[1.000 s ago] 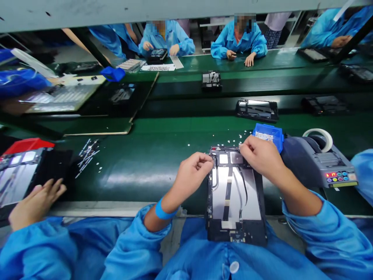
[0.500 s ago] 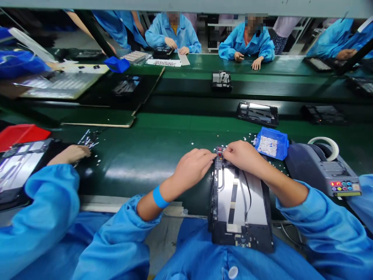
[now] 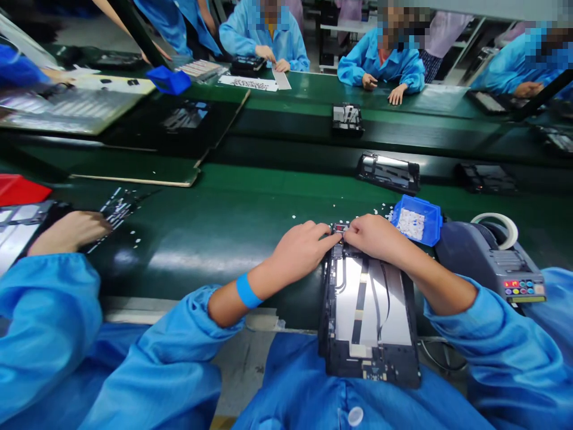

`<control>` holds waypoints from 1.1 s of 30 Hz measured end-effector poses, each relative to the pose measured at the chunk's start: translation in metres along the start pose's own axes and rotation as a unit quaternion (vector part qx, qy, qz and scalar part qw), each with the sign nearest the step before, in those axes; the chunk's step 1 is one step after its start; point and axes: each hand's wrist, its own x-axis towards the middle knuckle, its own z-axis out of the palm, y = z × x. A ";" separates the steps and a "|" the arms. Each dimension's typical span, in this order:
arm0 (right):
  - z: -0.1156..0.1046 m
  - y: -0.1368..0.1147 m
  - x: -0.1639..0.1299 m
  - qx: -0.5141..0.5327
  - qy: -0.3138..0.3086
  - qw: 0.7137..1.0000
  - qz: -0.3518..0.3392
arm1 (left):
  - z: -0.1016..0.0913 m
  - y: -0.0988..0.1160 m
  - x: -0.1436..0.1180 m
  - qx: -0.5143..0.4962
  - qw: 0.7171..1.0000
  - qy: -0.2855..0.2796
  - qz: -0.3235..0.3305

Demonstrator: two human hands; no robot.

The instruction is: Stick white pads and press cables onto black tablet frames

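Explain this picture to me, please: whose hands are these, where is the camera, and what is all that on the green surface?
The camera sits on a person's head and looks down, so the two bare hands in the middle are that person's own. The left hand and the right hand meet fingertip to fingertip at the far end of an opened tablet frame, black with silvery plates and thin cables inside. Whether they pinch some tiny part there is too small to tell.

The frame lies partly on a green belt. Beside the right hand stands a small blue tray of white bits, and further right a grey tape dispenser. White specks lie scattered on the belt.

The hand at the far left belongs to a neighbour in a blue coat. More people sit across the belt.
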 end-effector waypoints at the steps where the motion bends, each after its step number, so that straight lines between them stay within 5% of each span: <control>1: 0.001 0.002 -0.004 0.008 0.010 1.000 -0.009 | -0.001 -0.001 0.001 0.007 1.000 -0.009 0.009; 7: 0.027 0.027 -0.035 0.004 0.149 0.979 -0.136 | -0.013 -0.009 0.009 -0.002 0.997 -0.063 0.036; 10: 0.036 0.034 -0.044 -0.074 0.145 0.961 -0.222 | -0.018 -0.015 0.014 -0.029 0.996 -0.071 0.045; 16: 0.027 0.024 -0.047 -0.187 0.109 0.937 -0.273 | -0.016 -0.028 0.016 -0.034 0.995 -0.077 0.055; 23: 0.034 0.041 -0.045 -0.094 0.137 0.952 -0.258 | -0.016 -0.024 0.011 -0.038 0.995 -0.073 0.059; 29: 0.041 0.039 -0.037 -0.121 0.119 0.958 -0.233 | -0.014 -0.018 0.013 -0.015 0.993 -0.093 0.071; 33: 0.027 0.054 -0.060 -0.022 0.233 0.949 -0.210 | -0.016 -0.018 0.000 -0.079 0.994 -0.074 0.025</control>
